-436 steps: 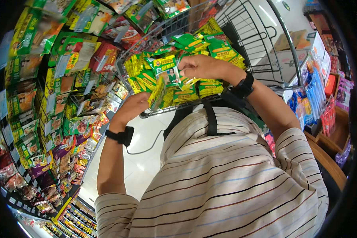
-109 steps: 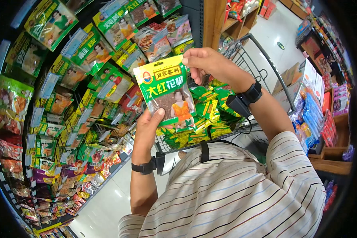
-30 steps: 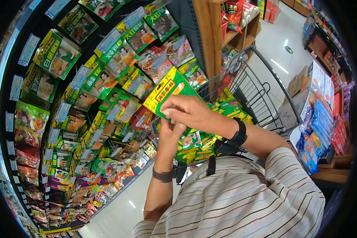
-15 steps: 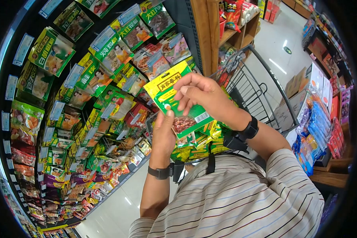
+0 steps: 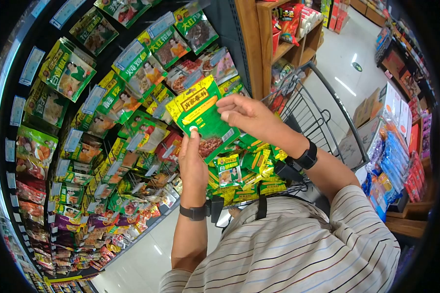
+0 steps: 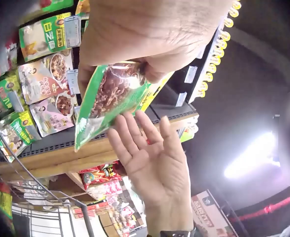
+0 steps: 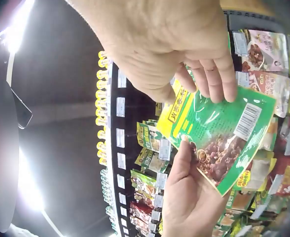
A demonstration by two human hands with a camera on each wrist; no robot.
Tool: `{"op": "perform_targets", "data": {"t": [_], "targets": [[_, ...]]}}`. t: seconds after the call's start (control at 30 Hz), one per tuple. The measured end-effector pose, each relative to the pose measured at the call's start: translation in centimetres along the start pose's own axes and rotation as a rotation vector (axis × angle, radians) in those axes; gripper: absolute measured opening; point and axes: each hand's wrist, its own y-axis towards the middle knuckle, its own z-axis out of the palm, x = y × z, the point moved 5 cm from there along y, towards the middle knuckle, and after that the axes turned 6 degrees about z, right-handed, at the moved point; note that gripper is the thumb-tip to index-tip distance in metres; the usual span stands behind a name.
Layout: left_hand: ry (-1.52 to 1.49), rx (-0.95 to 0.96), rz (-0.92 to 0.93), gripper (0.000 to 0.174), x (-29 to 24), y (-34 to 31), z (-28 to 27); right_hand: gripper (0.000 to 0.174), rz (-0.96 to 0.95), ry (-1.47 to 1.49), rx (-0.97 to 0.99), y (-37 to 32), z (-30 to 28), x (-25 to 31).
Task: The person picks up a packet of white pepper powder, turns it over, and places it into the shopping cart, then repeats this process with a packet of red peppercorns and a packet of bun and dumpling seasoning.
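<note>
A green and yellow packet of Sichuan peppercorns (image 5: 206,120) is held up over the near end of a shopping cart, its barcode side toward the head camera. My left hand (image 5: 192,163) grips its lower left edge, thumb across the printed side. In the right wrist view that thumb lies beside the clear window of reddish husks (image 7: 216,160). My right hand (image 5: 249,117) is at the packet's right edge with loosely extended fingers, which overlap the barcode side in the right wrist view. The left wrist view shows its open palm (image 6: 157,170) toward the camera.
The wire cart (image 5: 327,136) holds a heap of green and yellow spice packets, a white pepper packet (image 5: 230,171) on top. Hanging seasoning packets (image 5: 68,68) fill the rack at left. A wooden shelf (image 5: 259,53) stands behind; boxes and blue bags (image 5: 386,161) are at right.
From one second ago, the hands have come apart and the packet's barcode side has turned into view. Over the last half second the right hand has drawn back rightward from the packet's face.
</note>
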Motion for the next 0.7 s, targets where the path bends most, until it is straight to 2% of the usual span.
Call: {"op": "perform_targets", "data": {"t": [0.03,0.07,0.17,0.2,0.27,0.33,0.43,0.5,0.57,0.67,0.7], "targets": [[0.092,0.018,0.017,0.045,-0.1,0.1,0.2,0.044,-0.006,-0.024,-0.005,0.2,0.1,0.2],[0.183,0.037,0.041,0.046,-0.3,0.2,0.5,0.056,-0.032,-0.092,0.026,0.6,0.1,-0.3],[0.433,0.129,0.062,0.048,1.2,0.8,0.3,0.062,-0.067,-0.041,-0.005,0.5,1.3,-0.1],[0.609,0.167,0.185,0.049,0.8,1.1,0.9,0.067,-0.079,-0.084,0.012,1.0,1.6,-0.1],[0.883,0.243,0.391,0.049,0.0,1.3,2.1,0.062,0.079,-0.046,0.07,1.5,1.2,0.1],[1.079,0.325,0.552,0.049,-0.6,1.3,3.1,0.049,0.032,-0.003,-0.01,2.8,0.2,-1.2],[0.721,0.226,0.316,0.046,-1.4,3.5,1.3,0.037,0.021,0.197,-0.042,4.5,-1.5,-2.2],[0.668,0.085,0.382,0.048,-1.9,6.0,-0.5,0.035,0.054,0.227,-0.053,4.4,-2.3,-1.1],[0.507,0.083,0.245,0.047,-2.0,7.3,-1.0,0.035,0.036,0.278,-0.022,4.9,-2.8,-0.4],[0.311,0.234,-0.041,0.044,-1.1,8.4,-0.9,0.033,0.028,0.385,0.024,6.0,-2.9,-0.3],[0.288,0.25,-0.066,0.042,-1.1,8.5,-0.6,0.032,0.026,0.418,0.042,6.5,-2.8,-0.5]]}}
